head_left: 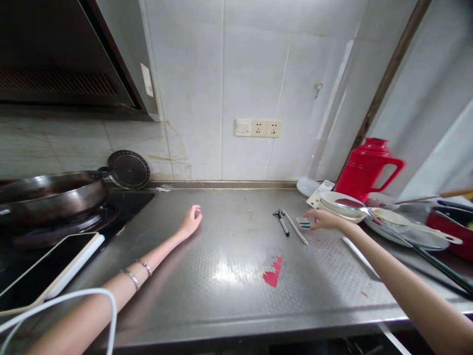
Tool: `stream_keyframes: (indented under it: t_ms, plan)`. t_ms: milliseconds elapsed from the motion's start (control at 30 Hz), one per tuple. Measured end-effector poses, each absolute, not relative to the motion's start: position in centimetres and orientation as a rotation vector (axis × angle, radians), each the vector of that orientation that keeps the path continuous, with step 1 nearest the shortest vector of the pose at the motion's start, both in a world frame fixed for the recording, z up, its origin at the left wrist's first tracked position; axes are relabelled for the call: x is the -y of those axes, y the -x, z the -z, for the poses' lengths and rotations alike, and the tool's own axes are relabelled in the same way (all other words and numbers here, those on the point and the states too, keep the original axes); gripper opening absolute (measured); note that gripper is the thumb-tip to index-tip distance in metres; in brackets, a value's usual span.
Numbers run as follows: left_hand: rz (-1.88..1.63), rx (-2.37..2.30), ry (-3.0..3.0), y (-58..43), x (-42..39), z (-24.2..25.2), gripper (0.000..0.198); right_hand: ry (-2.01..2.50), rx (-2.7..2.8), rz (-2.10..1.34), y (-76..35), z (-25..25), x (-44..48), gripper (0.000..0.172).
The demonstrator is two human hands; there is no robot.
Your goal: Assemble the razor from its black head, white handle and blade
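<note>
My left hand (190, 222) rests on the steel counter, its fingers loosely curled and apart, holding nothing. On the right side, my right hand (325, 220) grips the right end of a small clear plastic case (303, 224) with dark green strips inside, which look like razor blade cartridges. The fingers cover part of the case. Just left of it lies a thin, slightly bent whitish handle-like stick (295, 229). Beside that is a razor (283, 223) with a dark head and a silver and black handle.
A torn red patch (273, 272) marks the counter (221, 305). Right: stacked bowls (334, 199), a spoon (417, 228), a red thermos (364, 170) and a red pot (449, 231). Left: a pan (55, 199) on the stove, a phone (48, 271) and a white cable (74, 295).
</note>
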State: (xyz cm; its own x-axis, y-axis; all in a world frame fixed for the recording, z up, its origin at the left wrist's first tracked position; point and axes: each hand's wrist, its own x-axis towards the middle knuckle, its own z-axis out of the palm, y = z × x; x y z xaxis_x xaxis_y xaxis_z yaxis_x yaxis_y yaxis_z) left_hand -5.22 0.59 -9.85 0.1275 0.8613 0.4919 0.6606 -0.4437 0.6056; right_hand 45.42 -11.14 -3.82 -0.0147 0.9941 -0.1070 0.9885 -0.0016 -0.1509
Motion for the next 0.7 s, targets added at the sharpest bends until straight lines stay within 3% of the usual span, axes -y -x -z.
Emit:
stream_keyframes:
  t_ms: [500, 600, 700]
  plan:
    - [-1.199, -1.574, -2.207, 5.3, -0.8, 10.6, 0.024, 2.234, 2.029, -0.466, -44.7, 4.4, 10.7, 0.049]
    - [-1.188, -1.591, -2.234, 5.3, -0.6, 10.4, 0.022, 2.239, 2.063, -0.338, -44.4, 4.2, 10.1, 0.050]
    - [-1.137, -1.633, -2.304, 5.1, -0.1, 10.0, 0.012, 2.149, 2.120, -0.096, -42.6, 3.6, 9.2, 0.032]
